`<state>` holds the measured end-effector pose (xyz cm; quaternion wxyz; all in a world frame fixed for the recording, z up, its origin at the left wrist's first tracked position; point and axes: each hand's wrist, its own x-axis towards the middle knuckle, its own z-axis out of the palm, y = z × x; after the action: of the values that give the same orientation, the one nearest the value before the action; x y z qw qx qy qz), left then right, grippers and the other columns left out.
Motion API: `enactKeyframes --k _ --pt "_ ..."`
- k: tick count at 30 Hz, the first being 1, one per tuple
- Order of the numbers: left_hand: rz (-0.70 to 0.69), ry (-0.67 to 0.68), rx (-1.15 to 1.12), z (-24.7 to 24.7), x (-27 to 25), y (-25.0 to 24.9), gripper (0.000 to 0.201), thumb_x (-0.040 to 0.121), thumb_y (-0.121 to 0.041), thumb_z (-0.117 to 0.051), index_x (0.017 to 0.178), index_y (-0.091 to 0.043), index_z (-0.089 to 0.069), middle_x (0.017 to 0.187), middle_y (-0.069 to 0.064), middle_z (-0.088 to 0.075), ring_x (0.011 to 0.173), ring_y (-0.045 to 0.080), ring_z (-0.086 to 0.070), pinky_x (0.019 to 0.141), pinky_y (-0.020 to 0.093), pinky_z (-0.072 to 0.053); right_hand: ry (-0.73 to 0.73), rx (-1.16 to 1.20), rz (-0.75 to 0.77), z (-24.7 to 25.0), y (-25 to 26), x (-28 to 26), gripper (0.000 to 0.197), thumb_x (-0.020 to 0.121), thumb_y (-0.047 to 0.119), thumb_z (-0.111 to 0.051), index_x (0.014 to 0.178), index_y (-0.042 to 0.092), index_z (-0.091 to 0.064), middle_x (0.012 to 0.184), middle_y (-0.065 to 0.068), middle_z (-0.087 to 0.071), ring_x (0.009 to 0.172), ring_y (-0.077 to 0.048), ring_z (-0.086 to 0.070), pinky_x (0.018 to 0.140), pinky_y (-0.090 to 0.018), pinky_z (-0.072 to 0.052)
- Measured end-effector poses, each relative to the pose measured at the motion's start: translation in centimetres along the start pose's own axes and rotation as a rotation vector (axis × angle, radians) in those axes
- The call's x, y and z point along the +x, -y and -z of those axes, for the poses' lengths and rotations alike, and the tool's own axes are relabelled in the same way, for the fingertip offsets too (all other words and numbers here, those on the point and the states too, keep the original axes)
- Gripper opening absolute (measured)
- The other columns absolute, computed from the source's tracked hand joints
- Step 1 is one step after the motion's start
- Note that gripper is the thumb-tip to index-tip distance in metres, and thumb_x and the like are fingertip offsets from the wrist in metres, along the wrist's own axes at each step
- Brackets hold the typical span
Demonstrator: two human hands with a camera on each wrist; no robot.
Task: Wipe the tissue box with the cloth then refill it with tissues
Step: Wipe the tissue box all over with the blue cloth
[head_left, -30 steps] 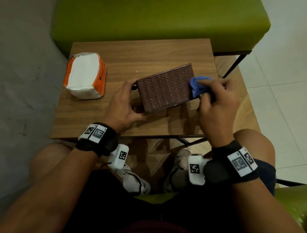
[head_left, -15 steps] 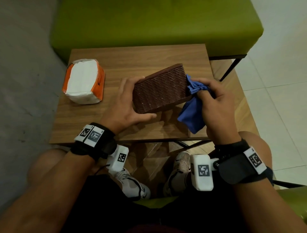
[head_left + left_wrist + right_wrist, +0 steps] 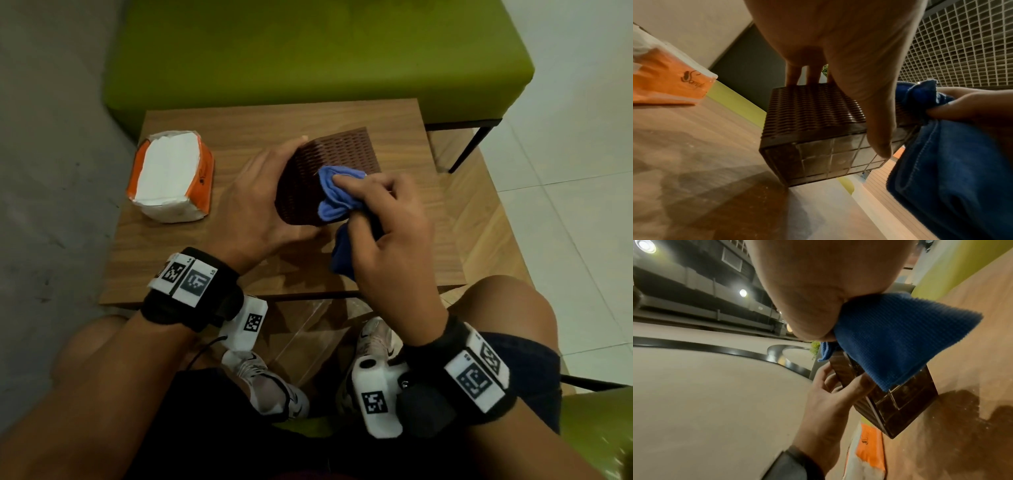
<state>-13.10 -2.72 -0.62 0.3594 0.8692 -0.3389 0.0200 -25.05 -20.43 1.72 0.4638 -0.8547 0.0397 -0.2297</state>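
Note:
A dark brown woven tissue box is tipped up on the wooden table, one corner down. My left hand grips its left end, thumb under the near edge and fingers over the far edge. My right hand holds a bunched blue cloth and presses it against the box's upper face. An orange pack of white tissues lies at the table's left.
A green padded bench stands behind the table. A grey wall lies to the left, white floor tiles to the right. My knees and shoes sit below the table's near edge. Bare wood shows at the table's back and front.
The box has been turned and tipped further, its long side now pointing away from me. My right hand moved the cloth from the box's right end onto its upper face.

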Motion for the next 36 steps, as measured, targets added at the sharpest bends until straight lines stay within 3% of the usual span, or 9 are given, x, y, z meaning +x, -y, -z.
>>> enactKeyframes --k 3,6,10,11,14,22,27,32,36 --pt "0.020 -0.018 -0.075 0.2 -0.3 0.9 0.105 0.069 -0.054 -0.092 0.155 -0.016 -0.044 0.143 -0.004 -0.059 0.129 0.014 -0.058 0.106 0.031 -0.050 0.013 -0.016 0.059 0.5 -0.1 0.5 0.042 0.096 -0.002 -0.057 0.134 0.009 -0.071 0.120 -0.010 -0.058 0.112 -0.019 -0.058 0.097 -0.023 -0.047" --pt "0.099 -0.030 -0.190 -0.3 -1.2 2.1 0.110 0.065 -0.051 -0.097 0.153 -0.022 -0.039 0.142 -0.022 -0.052 0.134 0.007 -0.056 0.112 0.037 -0.050 -0.208 -0.038 -0.019 3.1 -2.5 1.8 0.041 0.101 -0.001 -0.058 0.140 0.008 -0.066 0.120 -0.007 -0.064 0.111 -0.014 -0.060 0.099 -0.019 -0.044" --pt "0.116 -0.011 -0.328 -1.1 -1.8 3.2 0.106 0.067 -0.040 -0.101 0.150 -0.023 -0.038 0.151 -0.012 -0.053 0.146 0.011 -0.052 0.122 0.045 -0.044 -0.212 -0.062 -0.153 4.4 -6.8 2.3 0.040 0.105 0.016 -0.060 0.145 0.017 -0.062 0.127 -0.002 -0.065 0.115 -0.014 -0.065 0.100 -0.042 -0.055" --pt "0.112 -0.007 -0.328 -1.2 -1.8 3.4 0.105 0.068 -0.038 -0.102 0.149 -0.022 -0.038 0.151 -0.011 -0.053 0.147 0.011 -0.051 0.124 0.047 -0.042 -0.153 -0.041 -0.144 3.9 -7.1 2.0 0.039 0.105 0.017 -0.060 0.144 0.020 -0.063 0.124 -0.004 -0.065 0.111 -0.015 -0.067 0.097 -0.041 -0.057" --pt "0.116 0.000 -0.292 -1.3 -1.8 3.5 0.103 0.068 -0.032 -0.103 0.148 -0.024 -0.038 0.150 -0.009 -0.053 0.148 0.013 -0.051 0.124 0.050 -0.043 -0.082 -0.063 -0.081 2.1 -6.2 1.1 0.039 0.103 0.004 -0.062 0.141 0.013 -0.067 0.113 0.000 -0.059 0.102 0.009 -0.055 0.094 -0.009 -0.042" --pt "0.099 0.064 -0.331 -1.0 -1.1 3.1 0.104 0.067 -0.022 -0.102 0.149 -0.029 -0.037 0.147 -0.026 -0.049 0.145 -0.002 -0.050 0.124 0.033 -0.042 -0.231 -0.276 0.011 -0.8 -3.5 -2.1 0.044 0.098 -0.003 -0.058 0.142 0.002 -0.064 0.130 -0.021 -0.058 0.118 -0.032 -0.056 0.098 -0.037 -0.048" --pt "0.076 0.058 -0.397 -1.1 -1.1 2.6 0.096 0.065 -0.033 -0.099 0.140 -0.043 -0.039 0.145 -0.023 -0.054 0.143 0.002 -0.054 0.120 0.028 -0.044 0.026 -0.389 0.211 -1.7 -2.2 -3.7 0.039 0.098 -0.003 -0.063 0.137 0.000 -0.067 0.132 -0.026 -0.059 0.110 -0.037 -0.055 0.089 -0.037 -0.043" --pt "0.077 0.043 -0.325 -1.1 -1.2 2.9 0.098 0.066 -0.014 -0.102 0.138 -0.035 -0.038 0.138 -0.028 -0.052 0.133 -0.017 -0.051 0.113 0.013 -0.043 -0.211 -0.327 0.025 0.1 -4.1 -2.4 0.042 0.097 -0.004 -0.055 0.137 0.001 -0.068 0.128 -0.022 -0.059 0.115 -0.035 -0.056 0.095 -0.042 -0.049" --pt "0.048 0.042 -0.384 -1.2 -1.1 2.7 0.091 0.070 -0.022 -0.099 0.137 -0.036 -0.039 0.135 -0.041 -0.056 0.132 -0.011 -0.057 0.109 0.013 -0.045 0.056 -0.368 0.236 -2.8 -0.5 -3.9 0.038 0.110 0.010 -0.042 0.134 0.000 -0.069 0.130 -0.024 -0.061 0.108 -0.037 -0.057 0.087 -0.045 -0.049"
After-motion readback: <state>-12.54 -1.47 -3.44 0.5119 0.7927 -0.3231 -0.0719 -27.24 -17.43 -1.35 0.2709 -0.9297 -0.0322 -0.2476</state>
